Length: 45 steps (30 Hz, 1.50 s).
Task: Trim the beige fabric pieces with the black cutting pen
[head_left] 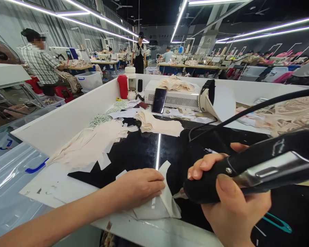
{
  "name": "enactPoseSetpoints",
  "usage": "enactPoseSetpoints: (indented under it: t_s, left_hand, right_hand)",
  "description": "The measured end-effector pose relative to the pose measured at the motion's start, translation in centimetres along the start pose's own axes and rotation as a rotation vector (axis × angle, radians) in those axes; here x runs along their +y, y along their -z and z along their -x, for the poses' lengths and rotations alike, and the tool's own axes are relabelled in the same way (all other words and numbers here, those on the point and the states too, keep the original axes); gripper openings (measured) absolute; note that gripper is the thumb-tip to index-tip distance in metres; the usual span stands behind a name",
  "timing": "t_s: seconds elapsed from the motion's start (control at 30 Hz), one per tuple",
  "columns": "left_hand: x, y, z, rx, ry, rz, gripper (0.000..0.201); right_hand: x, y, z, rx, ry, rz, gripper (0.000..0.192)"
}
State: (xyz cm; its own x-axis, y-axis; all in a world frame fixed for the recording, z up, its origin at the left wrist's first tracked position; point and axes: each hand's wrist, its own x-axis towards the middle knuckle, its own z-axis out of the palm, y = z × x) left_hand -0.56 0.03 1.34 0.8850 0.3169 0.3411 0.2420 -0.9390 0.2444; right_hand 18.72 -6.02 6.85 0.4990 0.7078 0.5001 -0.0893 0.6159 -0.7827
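Near the front edge of the table, my left hand (pixel 141 188) is closed on a cream fabric piece (pixel 167 199), its fingers together at a raised fold. The fabric's far tip sticks up past the fingers. My right hand (pixel 234 206) is wrapped round a black handheld tool with a silver metal lever (pixel 262 171). The tool is held close to the camera, right of the fabric, and its kind is unclear. Beyond the left hand lie a loose pile of cream fabric pieces (pixel 90 144) and a neater stack of fabric pieces (pixel 159 124).
A black cable (pixel 247 111) arches across the right side. At the back stand a phone (pixel 159 100), a white slotted box (pixel 173 94), a red cup (pixel 123 86) and a jar (pixel 130 79). Teal-handled tool (pixel 278 222) lies right. White walls (pixel 67 113) edge the table; people work beyond.
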Motion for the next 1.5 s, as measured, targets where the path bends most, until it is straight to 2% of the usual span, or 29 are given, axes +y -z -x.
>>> enactPoseSetpoints:
  t_s: [0.23, 0.53, 0.9, 1.3, 1.5]
  left_hand:
    - [0.3, 1.2, 0.0, -0.071, -0.016, -0.067, 0.026]
    - [0.4, 1.2, 0.2, -0.118, -0.104, -0.130, 0.044]
    - [0.6, 0.8, 0.2, -0.111, -0.119, -0.165, 0.044]
    - [1.1, 0.8, 0.2, -0.121, -0.099, -0.158, 0.042]
    - [1.0, 0.6, 0.3, -0.111, -0.092, -0.129, 0.038]
  right_hand:
    - [0.0, 0.0, 0.1, 0.015, -0.002, 0.018, 0.050]
    - [0.2, -0.3, 0.0, 0.018, -0.003, 0.021, 0.048]
    - [-0.2, -0.3, -0.1, 0.016, 0.002, 0.012, 0.047]
    - [-0.5, -1.5, -1.1, 0.121, -0.006, -0.021, 0.048]
    - [0.1, -1.8, -1.1, 0.099, -0.011, -0.015, 0.049]
